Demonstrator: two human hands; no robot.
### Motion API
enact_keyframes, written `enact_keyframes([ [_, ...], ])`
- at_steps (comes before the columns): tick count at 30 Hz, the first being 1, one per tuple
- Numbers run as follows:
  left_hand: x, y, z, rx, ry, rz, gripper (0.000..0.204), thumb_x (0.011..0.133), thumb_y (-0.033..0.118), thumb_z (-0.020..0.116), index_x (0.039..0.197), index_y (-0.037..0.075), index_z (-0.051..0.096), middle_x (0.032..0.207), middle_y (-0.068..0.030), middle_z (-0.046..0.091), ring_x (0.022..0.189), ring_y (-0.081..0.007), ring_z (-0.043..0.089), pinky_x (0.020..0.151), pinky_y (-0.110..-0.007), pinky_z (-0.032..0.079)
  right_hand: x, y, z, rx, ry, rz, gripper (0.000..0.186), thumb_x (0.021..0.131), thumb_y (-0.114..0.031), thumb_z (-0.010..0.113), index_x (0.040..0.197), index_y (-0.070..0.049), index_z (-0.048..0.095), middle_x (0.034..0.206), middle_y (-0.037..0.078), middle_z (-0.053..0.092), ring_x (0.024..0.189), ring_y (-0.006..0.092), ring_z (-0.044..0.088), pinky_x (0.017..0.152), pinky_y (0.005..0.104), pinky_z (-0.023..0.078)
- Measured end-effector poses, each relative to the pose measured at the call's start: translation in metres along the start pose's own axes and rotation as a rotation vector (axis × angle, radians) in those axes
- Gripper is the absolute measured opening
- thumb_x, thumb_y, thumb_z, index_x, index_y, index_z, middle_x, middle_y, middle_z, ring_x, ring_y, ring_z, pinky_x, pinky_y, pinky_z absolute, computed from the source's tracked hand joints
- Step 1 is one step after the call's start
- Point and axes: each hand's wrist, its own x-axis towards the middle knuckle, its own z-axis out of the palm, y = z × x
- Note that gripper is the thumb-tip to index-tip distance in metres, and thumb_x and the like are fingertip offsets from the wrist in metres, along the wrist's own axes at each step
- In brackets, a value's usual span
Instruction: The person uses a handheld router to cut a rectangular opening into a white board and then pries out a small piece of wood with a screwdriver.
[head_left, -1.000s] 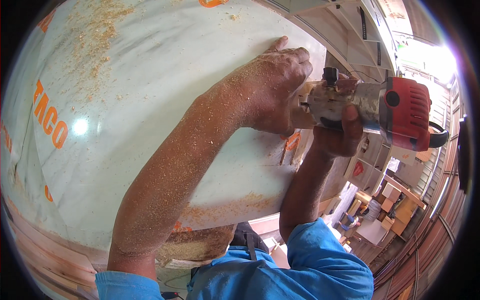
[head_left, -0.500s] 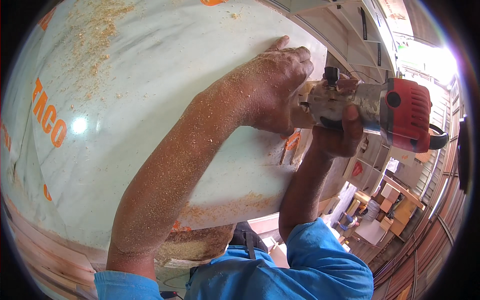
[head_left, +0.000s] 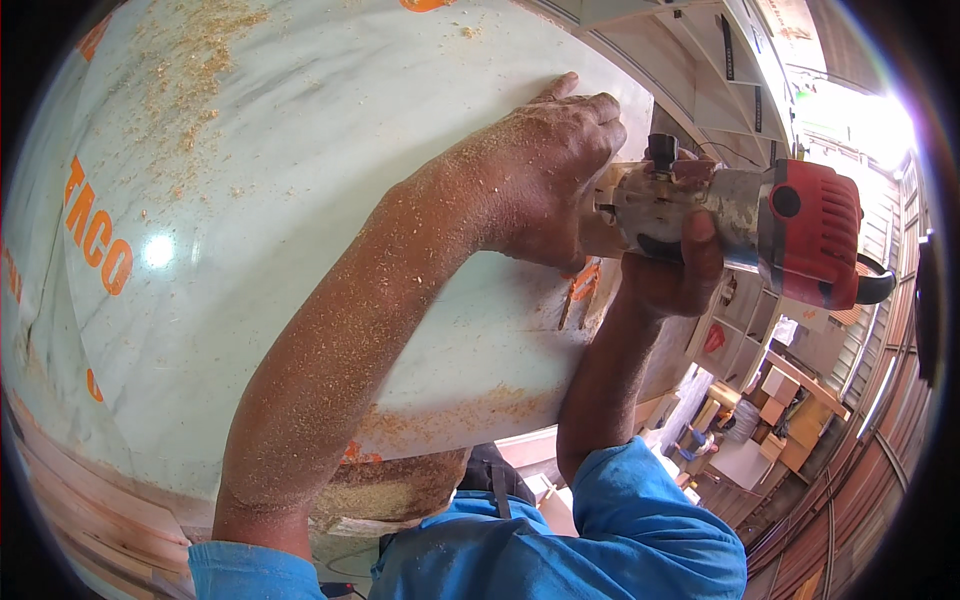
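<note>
My right hand (head_left: 680, 265) is wrapped around the metal body of a trim router (head_left: 735, 215) with a red motor cap and a black knob. The router lies sideways at the right edge of a glossy white marbled panel (head_left: 300, 130), base toward the panel. My left hand (head_left: 560, 170), dusted with wood shavings, rests palm down on the panel edge. Its fingers curl around the router's base, while the outermost finger stretches along the surface. The bit and the inner fingertips are hidden behind my left hand.
Sawdust (head_left: 195, 90) lies scattered on the panel's far left and along its near edge. A white cabinet frame (head_left: 690, 50) stands beyond the panel. Wooden boards (head_left: 770, 420) and a person (head_left: 697, 443) appear in the right background. Stacked boards (head_left: 100, 520) sit at lower left.
The router has shifted very slightly toward me and to the left, with my right hand on it. My left hand stays in place.
</note>
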Motion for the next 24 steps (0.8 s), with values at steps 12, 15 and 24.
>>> enact_keyframes([
  [12, -0.001, 0.002, -0.004, -0.037, 0.005, -0.031, 0.071, 0.058, 0.032, 0.090, 0.110, -0.005, 0.059, 0.108, -0.0184, 0.060, 0.111, -0.0367, 0.061, 0.121, -0.049, 0.032, -0.001, -0.001, 0.005, -0.057, 0.016, -0.011, 0.060, 0.077, -0.019, 0.073, 0.126, 0.009, 0.051, 0.108, 0.023, 0.063, 0.104, 0.0324, 0.064, 0.095, 0.0461, 0.052],
  [15, -0.002, 0.001, -0.005, -0.075, 0.022, -0.035, 0.071, 0.057, 0.031, 0.090, 0.110, -0.005, 0.059, 0.108, -0.0182, 0.060, 0.111, -0.0365, 0.062, 0.121, -0.049, 0.033, -0.001, 0.002, 0.005, -0.055, 0.022, -0.024, 0.061, 0.078, -0.021, 0.073, 0.126, 0.009, 0.051, 0.110, 0.025, 0.063, 0.104, 0.0326, 0.064, 0.095, 0.0469, 0.052],
  [24, -0.003, 0.001, 0.001, -0.017, 0.078, 0.004, 0.069, 0.057, 0.032, 0.090, 0.109, -0.003, 0.062, 0.109, -0.0177, 0.061, 0.113, -0.0362, 0.062, 0.122, -0.050, 0.031, -0.001, -0.003, -0.002, 0.020, -0.031, 0.013, 0.066, 0.079, -0.020, 0.072, 0.133, 0.009, 0.048, 0.119, 0.029, 0.062, 0.108, 0.0353, 0.064, 0.097, 0.0473, 0.053],
])
